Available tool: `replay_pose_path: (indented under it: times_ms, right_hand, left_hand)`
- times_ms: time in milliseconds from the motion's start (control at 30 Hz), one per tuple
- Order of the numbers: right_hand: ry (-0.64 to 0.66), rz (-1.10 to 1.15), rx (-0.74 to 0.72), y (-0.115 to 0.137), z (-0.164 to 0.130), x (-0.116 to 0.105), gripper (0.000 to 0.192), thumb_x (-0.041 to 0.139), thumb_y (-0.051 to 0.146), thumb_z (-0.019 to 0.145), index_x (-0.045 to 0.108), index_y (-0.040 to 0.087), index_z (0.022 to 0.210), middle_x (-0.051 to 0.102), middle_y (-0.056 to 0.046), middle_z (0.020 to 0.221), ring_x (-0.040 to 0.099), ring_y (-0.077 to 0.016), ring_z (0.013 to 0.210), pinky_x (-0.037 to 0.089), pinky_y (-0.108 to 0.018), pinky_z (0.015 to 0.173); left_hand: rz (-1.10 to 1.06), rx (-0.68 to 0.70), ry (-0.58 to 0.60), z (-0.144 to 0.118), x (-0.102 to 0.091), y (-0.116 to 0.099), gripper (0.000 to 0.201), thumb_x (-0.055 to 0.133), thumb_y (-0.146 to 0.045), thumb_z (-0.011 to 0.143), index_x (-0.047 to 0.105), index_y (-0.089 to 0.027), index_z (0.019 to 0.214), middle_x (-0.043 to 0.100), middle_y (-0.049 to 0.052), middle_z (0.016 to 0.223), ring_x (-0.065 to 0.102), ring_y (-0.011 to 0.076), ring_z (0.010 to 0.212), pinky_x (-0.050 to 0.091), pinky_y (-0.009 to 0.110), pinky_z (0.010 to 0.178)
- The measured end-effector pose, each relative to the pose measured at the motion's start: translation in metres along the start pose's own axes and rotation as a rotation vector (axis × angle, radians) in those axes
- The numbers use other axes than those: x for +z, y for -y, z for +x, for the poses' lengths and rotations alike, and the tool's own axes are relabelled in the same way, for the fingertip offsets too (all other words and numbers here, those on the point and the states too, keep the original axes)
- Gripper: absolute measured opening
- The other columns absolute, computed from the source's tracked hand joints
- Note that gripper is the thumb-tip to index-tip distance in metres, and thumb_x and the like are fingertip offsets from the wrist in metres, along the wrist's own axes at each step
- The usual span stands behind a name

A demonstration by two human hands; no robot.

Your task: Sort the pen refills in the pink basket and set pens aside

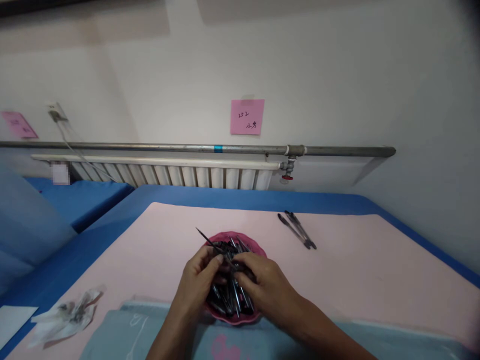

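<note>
Blue-covered table [243, 196] under pink sheet [360, 260]. Pink bowl [258, 248] at lower centre. Loose pens [297, 229] right of centre. Crumpled wrapper, perhaps plastic [67, 312], lower left; white paper [13, 320] at left edge. Pale blue cloth [123, 330] along bottom.

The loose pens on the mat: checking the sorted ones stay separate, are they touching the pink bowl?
Apart. The head view shows bare pink mat between the loose pens and the pink bowl.

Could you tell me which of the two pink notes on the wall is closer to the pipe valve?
The middle note, with handwriting, above the radiator; the valve is just down to its right. The other note hangs at the far left edge.
</note>
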State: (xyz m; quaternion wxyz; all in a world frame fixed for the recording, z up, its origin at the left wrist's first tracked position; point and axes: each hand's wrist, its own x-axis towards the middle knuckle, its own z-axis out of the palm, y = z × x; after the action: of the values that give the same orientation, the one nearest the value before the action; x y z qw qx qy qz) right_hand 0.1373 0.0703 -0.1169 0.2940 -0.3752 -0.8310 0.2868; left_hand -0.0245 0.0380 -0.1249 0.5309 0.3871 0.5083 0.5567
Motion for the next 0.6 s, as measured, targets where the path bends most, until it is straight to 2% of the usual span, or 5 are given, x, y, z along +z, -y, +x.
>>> replay_pose_path:
  times_ms: [133, 333, 467, 533, 600]
  right_hand:
    - [-0.065, 0.187, 0.128, -0.002, 0.001, 0.001, 0.021, 0.054, 0.013, 0.078, 0.058, 0.022, 0.097, 0.066, 0.001, 0.081, 0.062, -0.0144, 0.072, 0.047, -0.027, 0.065]
    - [-0.096, 0.178, 0.109, 0.001, -0.001, 0.003, 0.009, 0.054, 0.015, 0.077, 0.055, 0.020, 0.084, 0.060, 0.004, 0.067, 0.056, -0.0117, 0.060, 0.041, -0.023, 0.056]
    - [-0.159, 0.117, 0.092, 0.003, 0.001, -0.006, 0.011, 0.056, 0.021, 0.078, 0.058, 0.020, 0.089, 0.062, 0.001, 0.077, 0.056, -0.0133, 0.068, 0.043, -0.025, 0.063]
    - [-0.223, 0.084, 0.107, 0.002, 0.003, -0.016, 0.012, 0.053, 0.023, 0.081, 0.059, 0.020, 0.090, 0.063, -0.001, 0.082, 0.057, -0.0141, 0.073, 0.043, -0.025, 0.066]
    - [-0.207, 0.015, 0.132, -0.001, 0.003, -0.029, 0.011, 0.048, 0.022, 0.082, 0.059, 0.019, 0.084, 0.063, -0.002, 0.081, 0.056, -0.0140, 0.074, 0.041, -0.025, 0.067]
  left_hand:
    - [0.044, -0.010, 0.040, -0.001, 0.003, -0.002, 0.032, 0.065, -0.036, 0.074, 0.063, -0.015, 0.098, 0.065, 0.004, 0.080, 0.061, 0.0163, 0.071, 0.051, 0.024, 0.057]
    - [-0.026, -0.079, 0.136, -0.004, 0.013, 0.003, 0.021, 0.068, -0.032, 0.072, 0.066, -0.015, 0.083, 0.063, 0.002, 0.077, 0.059, 0.0129, 0.068, 0.050, 0.021, 0.056]
    - [-0.143, -0.055, 0.019, -0.004, 0.011, 0.002, 0.020, 0.065, -0.032, 0.075, 0.063, -0.017, 0.088, 0.064, 0.001, 0.083, 0.062, 0.0130, 0.075, 0.053, 0.023, 0.065]
    - [-0.193, -0.048, -0.060, -0.003, 0.007, 0.000, 0.021, 0.065, -0.033, 0.075, 0.060, -0.017, 0.088, 0.065, 0.003, 0.085, 0.065, 0.0159, 0.079, 0.055, 0.026, 0.066]
    - [-0.233, -0.056, -0.119, -0.001, 0.003, -0.003, 0.018, 0.064, -0.031, 0.075, 0.057, -0.017, 0.085, 0.065, 0.004, 0.082, 0.067, 0.0194, 0.079, 0.056, 0.028, 0.062]
